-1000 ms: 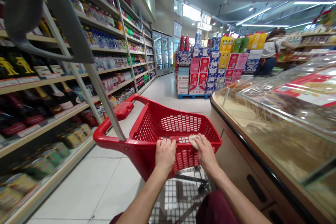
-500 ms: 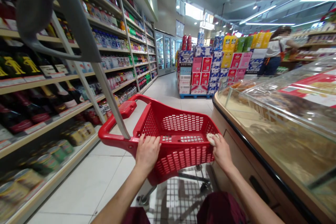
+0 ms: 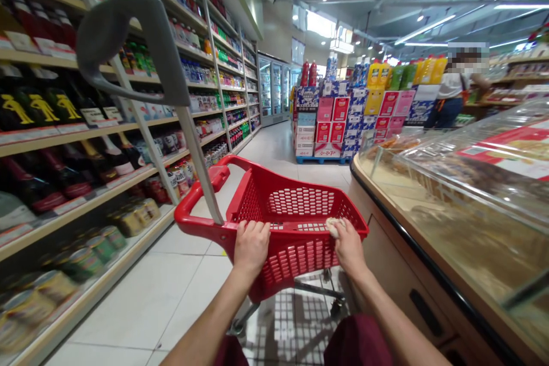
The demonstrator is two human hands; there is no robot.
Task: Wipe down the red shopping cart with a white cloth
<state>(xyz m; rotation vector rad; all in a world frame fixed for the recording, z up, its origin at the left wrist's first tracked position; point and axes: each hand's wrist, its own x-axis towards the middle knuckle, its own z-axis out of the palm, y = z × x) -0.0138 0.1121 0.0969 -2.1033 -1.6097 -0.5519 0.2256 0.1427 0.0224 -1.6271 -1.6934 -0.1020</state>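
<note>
A red plastic shopping cart (image 3: pixel 295 254) with perforated walls stands side-on in front of me. My left hand (image 3: pixel 251 245) is closed over its near rim, close to the handle end. Further right on that same rim, my right hand (image 3: pixel 348 243) presses a crumpled whitish cloth (image 3: pixel 333 226) against the edge. The fingers of both hands curl inward, so their tips are partly hidden. A grey loop-shaped grip (image 3: pixel 171 51) on a metal pole (image 3: pixel 201 166) rises from the cart's handle end.
Shelves of bottles and cans (image 3: pixel 103 177) line the left. A glass-topped display counter (image 3: pixel 429 211) stands close on the right. Ahead are stacked drink cartons (image 3: pixel 328 120) on a blue pallet and glass-door coolers (image 3: pixel 272 88). A person (image 3: pixel 450 91) stands beyond the counter.
My right hand has slid left along the rim with the cloth, away from the cart's far corner. My left hand keeps its hold. The whole view has shifted slightly.
</note>
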